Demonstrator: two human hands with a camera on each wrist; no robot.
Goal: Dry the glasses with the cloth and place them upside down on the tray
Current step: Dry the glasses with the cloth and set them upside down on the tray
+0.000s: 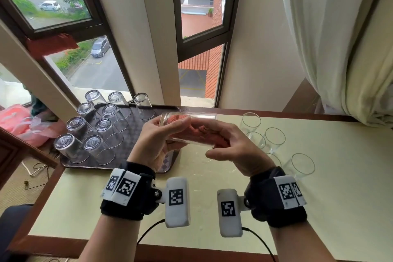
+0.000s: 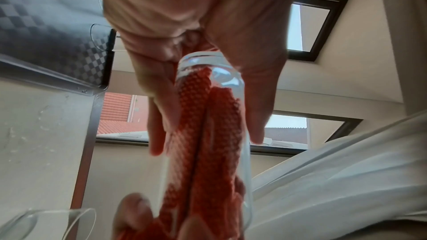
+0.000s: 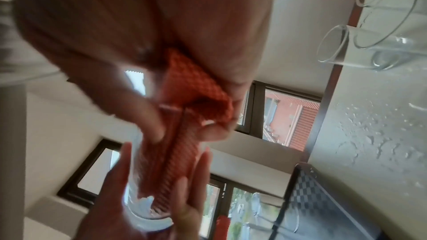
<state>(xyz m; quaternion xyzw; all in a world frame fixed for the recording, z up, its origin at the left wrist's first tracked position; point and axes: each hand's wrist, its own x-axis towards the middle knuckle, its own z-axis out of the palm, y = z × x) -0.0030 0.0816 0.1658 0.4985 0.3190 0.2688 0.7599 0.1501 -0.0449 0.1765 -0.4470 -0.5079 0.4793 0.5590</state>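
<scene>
Your left hand (image 1: 157, 140) is wrapped around the base end of a clear glass (image 1: 191, 128) held on its side at the centre of the head view, fingers curled over its wall, above the near right corner of the tray. Your right hand (image 1: 231, 147) pinches the red cloth (image 1: 204, 132) at the glass's open mouth, with the cloth stuffed well inside; in the left wrist view the cloth (image 2: 208, 134) fills the glass almost to the base. The dark checkered tray (image 1: 131, 125) sits in the left middle of the frame with nine glasses (image 1: 102, 132) standing upside down on it in rows. At the right middle of the frame several upright glasses (image 1: 274, 138) stand close together on the pale table (image 1: 212, 240), whose surface shows water drops in the right wrist view
</scene>
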